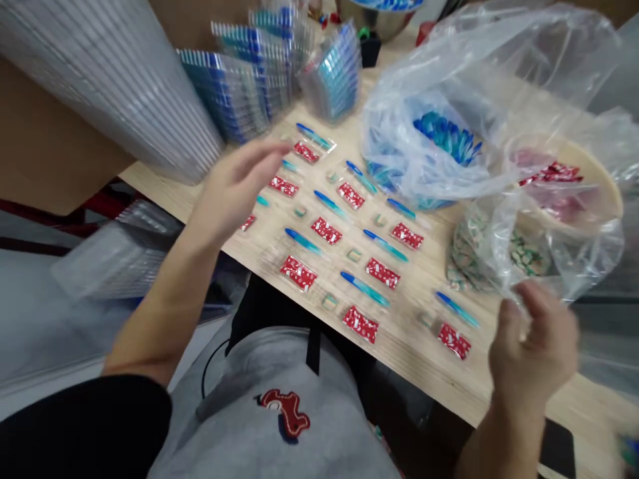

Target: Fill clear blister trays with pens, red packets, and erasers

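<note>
My left hand is over the left part of the wooden table, fingers stretched out and nothing seen in them. Below its fingertips lie a red spotted packet and other clear packs. My right hand hovers at the right, loosely curled, thumb and forefinger slightly apart and blurred. Just beyond it is a clear bag of small green-and-cream pieces. Several clear trays lie in slanting rows between my hands. They hold a blue-and-turquoise pen, a red spotted packet and a small greenish piece.
Stacks of filled clear packs stand at the back, beside a tall stack of clear trays at the left. A plastic bag with blue pieces and a cream tub with red packets occupy the right. The table's front edge is near my body.
</note>
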Motion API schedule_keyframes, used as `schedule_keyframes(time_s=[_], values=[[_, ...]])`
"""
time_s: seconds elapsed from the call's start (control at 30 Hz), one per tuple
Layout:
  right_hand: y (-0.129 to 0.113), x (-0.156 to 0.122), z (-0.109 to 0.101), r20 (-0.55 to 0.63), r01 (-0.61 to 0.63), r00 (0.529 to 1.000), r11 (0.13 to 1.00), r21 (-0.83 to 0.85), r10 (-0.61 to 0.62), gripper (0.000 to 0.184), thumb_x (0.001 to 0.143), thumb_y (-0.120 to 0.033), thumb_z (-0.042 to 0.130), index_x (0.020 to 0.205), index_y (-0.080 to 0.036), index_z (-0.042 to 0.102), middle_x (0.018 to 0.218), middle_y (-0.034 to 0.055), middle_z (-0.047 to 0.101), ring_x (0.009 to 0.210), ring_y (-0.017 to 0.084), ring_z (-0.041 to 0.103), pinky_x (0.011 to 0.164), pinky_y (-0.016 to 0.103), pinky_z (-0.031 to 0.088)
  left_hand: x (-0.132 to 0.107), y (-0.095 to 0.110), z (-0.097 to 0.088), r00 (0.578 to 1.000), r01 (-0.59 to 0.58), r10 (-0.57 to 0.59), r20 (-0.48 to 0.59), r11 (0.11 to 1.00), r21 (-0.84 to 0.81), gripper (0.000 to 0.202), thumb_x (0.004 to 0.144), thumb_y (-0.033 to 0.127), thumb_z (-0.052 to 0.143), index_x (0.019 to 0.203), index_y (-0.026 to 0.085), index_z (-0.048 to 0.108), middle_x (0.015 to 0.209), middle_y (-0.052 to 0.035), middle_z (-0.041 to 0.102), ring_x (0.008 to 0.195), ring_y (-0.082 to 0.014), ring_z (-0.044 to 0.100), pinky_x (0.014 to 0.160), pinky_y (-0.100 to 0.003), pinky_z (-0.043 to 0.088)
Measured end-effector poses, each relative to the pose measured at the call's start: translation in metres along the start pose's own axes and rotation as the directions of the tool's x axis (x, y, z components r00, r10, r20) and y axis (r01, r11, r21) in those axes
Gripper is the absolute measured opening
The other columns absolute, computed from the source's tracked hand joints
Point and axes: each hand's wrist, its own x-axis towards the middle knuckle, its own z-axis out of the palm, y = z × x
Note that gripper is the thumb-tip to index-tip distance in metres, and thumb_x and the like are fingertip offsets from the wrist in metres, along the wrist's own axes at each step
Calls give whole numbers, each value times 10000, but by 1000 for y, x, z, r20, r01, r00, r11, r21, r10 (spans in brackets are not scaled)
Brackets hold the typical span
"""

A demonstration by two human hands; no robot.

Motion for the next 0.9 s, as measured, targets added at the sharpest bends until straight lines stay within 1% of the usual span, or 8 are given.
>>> schedule_keyframes(time_s=[0.13, 0.23, 0.33, 0.43, 0.5, 0.63, 0.77, 0.9], values=[[-14, -76, 11, 352, -429, 858, 899, 93, 373, 374, 868, -472, 561, 1006, -155, 703, 954, 119, 736, 817, 238, 711, 798, 407, 555, -51, -79, -9, 995, 93, -98, 20, 978, 189, 268, 866, 461, 515, 1054, 330, 653, 1108, 30, 689, 1040, -249, 641, 954, -448, 500], [-25, -112, 17, 523, -599, 700, 798, 59, 487, 415, 861, -513, 546, 1009, -156, 699, 913, 109, 739, 783, 220, 712, 742, 355, 560, -70, -100, -11, 986, 131, -155, 65, 951, 280, 293, 880, 487, 480, 1057, 326, 649, 1140, 14, 678, 1075, -263, 628, 955, -433, 498], [-30, -126, 18, 534, -621, 666, 784, 11, 520, 448, 855, -530, 545, 1024, -146, 702, 926, 121, 736, 820, 227, 707, 691, 324, 557, -68, -104, -15, 972, 202, -224, 74, 953, 228, 320, 895, 472, 458, 1084, 290, 641, 1093, -4, 694, 1012, -252, 654, 932, -406, 508], [-26, -124, 18, 488, -579, 715, 816, 10, 501, 406, 879, -484, 546, 1043, -142, 694, 954, 126, 733, 815, 217, 705, 620, 293, 545, -59, -99, -16, 969, 205, -233, 85, 946, 252, 324, 886, 480, 481, 1087, 282, 639, 1093, -1, 698, 1004, -246, 656, 869, -377, 524], [-22, -118, 18, 392, -482, 818, 873, 68, 421, 323, 903, -408, 548, 1033, -149, 689, 922, 108, 733, 770, 194, 702, 639, 292, 549, -52, -89, -8, 978, 151, -183, 101, 953, 262, 326, 895, 494, 467, 1085, 289, 635, 1096, 31, 693, 1011, -232, 651, 794, -333, 528], [-16, -101, 18, 95, -188, 980, 975, 120, 177, 167, 916, -227, 555, 1028, -178, 668, 924, 82, 721, 837, 178, 692, 759, 323, 566, -33, -37, 39, 958, -195, 158, 238, 971, 141, 241, 924, 404, 483, 1064, 288, 641, 1085, 37, 697, 1032, -195, 645, 799, -286, 525], [-17, -108, 22, -52, -51, 997, 997, 50, 54, 246, 909, -127, 540, 1132, -192, 621, 1043, 109, 671, 1009, 198, 647, 842, 365, 560, -11, 48, 122, 675, -607, 629, 386, 771, -193, 216, 935, 299, 502, 1057, 220, 663, 1091, -28, 707, 1034, -174, 640, 951, -322, 496], [-20, -151, 33, -83, -95, 992, 995, -17, 93, 247, 907, -131, 530, 1132, -198, 607, 1114, 128, 607, 1066, 225, 599, 844, 408, 559, 16, 125, 227, 330, -723, 737, 590, 599, -344, 236, 912, 206, 482, 1004, 164, 695, 1045, -68, 714, 996, -179, 640, 912, -311, 473]])
